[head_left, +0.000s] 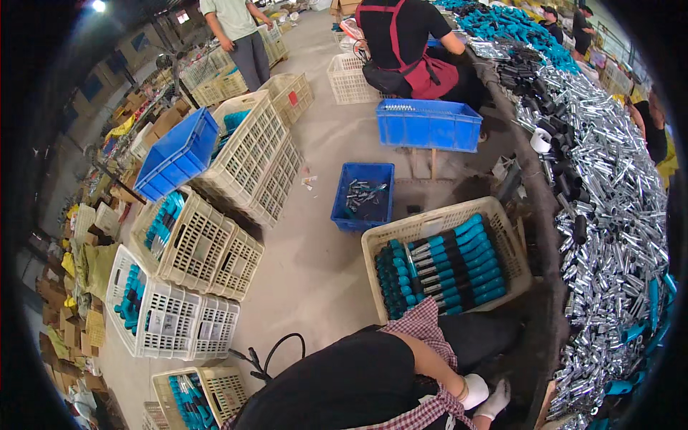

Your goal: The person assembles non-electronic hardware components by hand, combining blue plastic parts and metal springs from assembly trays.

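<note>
My left hand (474, 391), in a white glove, is low in the head view with its fingers curled. What it holds, if anything, I cannot make out. Close beside it is my right hand (494, 402), also in a white glove; its fingers are too small to read. Both hands are in front of the checked apron (424, 324), near the edge of the long bench. Beyond them stands a beige plastic crate (517, 283) with rows of teal-and-black handled tools (459, 261) laid side by side.
Loose metal parts (609, 208) cover the bench at right. On the floor ahead sits a blue bin (344, 218) with some metal pieces; another blue bin (430, 129) stands farther off. Stacked crates (208, 261) line the left. A co-worker (401, 43) sits ahead; a person (240, 36) stands beyond.
</note>
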The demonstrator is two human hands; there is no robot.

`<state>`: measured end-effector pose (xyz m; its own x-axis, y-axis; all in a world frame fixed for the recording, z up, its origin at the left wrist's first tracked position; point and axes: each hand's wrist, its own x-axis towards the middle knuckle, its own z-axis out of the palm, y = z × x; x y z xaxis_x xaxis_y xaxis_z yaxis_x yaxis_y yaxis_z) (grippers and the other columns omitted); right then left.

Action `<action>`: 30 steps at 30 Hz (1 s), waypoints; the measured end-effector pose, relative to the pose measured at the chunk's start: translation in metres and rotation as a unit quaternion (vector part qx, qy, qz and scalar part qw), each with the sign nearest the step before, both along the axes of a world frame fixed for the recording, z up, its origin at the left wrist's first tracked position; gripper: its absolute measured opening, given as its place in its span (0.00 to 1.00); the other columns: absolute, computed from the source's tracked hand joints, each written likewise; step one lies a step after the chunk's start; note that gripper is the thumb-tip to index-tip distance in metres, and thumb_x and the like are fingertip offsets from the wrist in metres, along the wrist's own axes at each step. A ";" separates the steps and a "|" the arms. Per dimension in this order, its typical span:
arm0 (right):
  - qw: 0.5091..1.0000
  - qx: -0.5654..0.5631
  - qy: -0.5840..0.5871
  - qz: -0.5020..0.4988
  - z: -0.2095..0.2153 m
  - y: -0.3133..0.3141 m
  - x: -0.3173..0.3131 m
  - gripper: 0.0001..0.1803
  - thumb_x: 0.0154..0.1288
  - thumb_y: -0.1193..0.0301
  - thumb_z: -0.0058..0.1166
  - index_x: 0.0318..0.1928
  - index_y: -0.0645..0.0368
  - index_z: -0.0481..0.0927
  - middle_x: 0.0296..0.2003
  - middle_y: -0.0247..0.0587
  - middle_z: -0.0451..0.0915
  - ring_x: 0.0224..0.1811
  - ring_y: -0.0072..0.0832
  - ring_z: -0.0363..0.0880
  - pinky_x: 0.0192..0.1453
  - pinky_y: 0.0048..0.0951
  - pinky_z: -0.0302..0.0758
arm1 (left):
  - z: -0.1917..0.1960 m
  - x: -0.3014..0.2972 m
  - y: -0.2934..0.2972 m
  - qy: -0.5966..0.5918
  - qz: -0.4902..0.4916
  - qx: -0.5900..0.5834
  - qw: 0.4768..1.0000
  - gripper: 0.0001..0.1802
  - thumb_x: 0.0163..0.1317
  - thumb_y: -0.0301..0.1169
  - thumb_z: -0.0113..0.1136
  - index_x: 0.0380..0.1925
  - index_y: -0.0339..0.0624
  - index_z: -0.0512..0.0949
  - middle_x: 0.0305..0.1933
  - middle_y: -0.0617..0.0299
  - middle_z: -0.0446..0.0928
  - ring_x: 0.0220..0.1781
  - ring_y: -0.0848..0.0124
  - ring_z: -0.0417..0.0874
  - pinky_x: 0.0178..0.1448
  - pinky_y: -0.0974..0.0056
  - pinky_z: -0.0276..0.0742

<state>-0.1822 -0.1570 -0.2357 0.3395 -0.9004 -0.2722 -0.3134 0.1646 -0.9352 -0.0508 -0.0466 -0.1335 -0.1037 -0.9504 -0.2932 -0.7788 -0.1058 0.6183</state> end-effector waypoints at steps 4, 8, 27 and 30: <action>0.959 -0.212 0.176 0.062 -0.117 -0.029 -0.052 0.15 0.71 0.69 0.48 0.52 0.55 0.84 0.52 0.52 0.82 0.55 0.37 0.81 0.59 0.38 0.77 | -0.014 -0.010 -0.005 0.009 0.071 -0.013 0.997 0.13 0.52 0.31 0.57 0.35 0.42 0.87 0.39 0.53 0.85 0.40 0.56 0.87 0.43 0.54 0.83; 0.987 -0.088 0.133 0.012 -0.084 -0.015 -0.025 0.15 0.70 0.69 0.49 0.51 0.59 0.84 0.51 0.52 0.82 0.53 0.40 0.81 0.57 0.38 0.78 | -0.010 -0.004 0.005 0.006 0.089 -0.002 0.996 0.14 0.53 0.31 0.56 0.35 0.41 0.87 0.39 0.54 0.85 0.40 0.56 0.87 0.42 0.54 0.82; 0.988 -0.020 -0.007 -0.153 -0.018 0.040 0.005 0.16 0.66 0.74 0.51 0.47 0.75 0.81 0.48 0.54 0.84 0.47 0.39 0.81 0.55 0.38 0.75 | -0.008 0.004 -0.001 0.034 -0.030 0.025 0.999 0.12 0.56 0.34 0.55 0.36 0.40 0.81 0.38 0.47 0.84 0.40 0.48 0.86 0.42 0.46 0.80; 0.983 -0.024 0.010 -0.179 0.030 0.056 0.034 0.15 0.62 0.73 0.55 0.46 0.72 0.83 0.46 0.55 0.84 0.46 0.39 0.82 0.55 0.37 0.75 | -0.005 0.018 0.000 0.032 -0.029 0.062 0.997 0.14 0.56 0.34 0.54 0.40 0.41 0.80 0.40 0.44 0.83 0.41 0.47 0.85 0.44 0.45 0.79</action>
